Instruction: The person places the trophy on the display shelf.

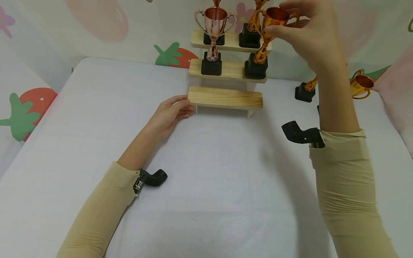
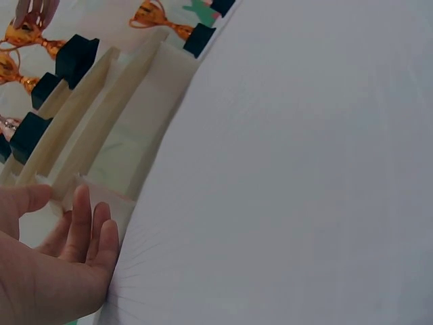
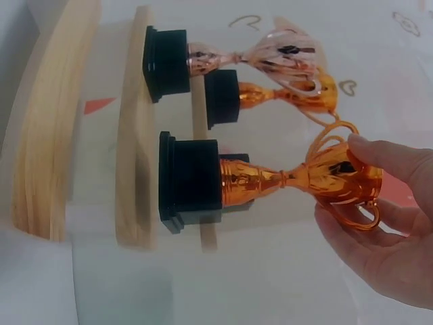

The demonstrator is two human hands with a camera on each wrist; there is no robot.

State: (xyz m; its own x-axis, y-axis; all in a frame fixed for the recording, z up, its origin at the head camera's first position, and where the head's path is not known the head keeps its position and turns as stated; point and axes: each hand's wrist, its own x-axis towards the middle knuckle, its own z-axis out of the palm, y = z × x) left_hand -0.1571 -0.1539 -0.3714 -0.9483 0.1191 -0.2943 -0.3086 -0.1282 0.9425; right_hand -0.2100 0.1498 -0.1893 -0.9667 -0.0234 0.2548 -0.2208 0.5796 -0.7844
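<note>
Three wooden steps make up a small display stand [image 1: 226, 97]. My left hand [image 1: 171, 113] is at the left end of its lowest step, thumb and fingers around the corner. My right hand [image 1: 317, 32] pinches an orange-gold trophy [image 1: 262, 48] by its cup, beside a handle. That trophy stands upright, its black base on the right end of the middle step. On the left of the same step is a rose-gold trophy [image 1: 213, 32]. Behind, on the top step, another orange-gold trophy [image 1: 250, 34] stands at the right, and one more trophy is partly hidden at the left.
Right of the stand, partly hidden by my right forearm, are a black-based trophy [image 1: 304, 92] and a gold cup [image 1: 362, 86]. A white cloth [image 1: 206, 186] covers the table. A patterned backdrop [image 1: 129, 39] rises behind the stand, with pink fabric [image 1: 398, 86] at the far right.
</note>
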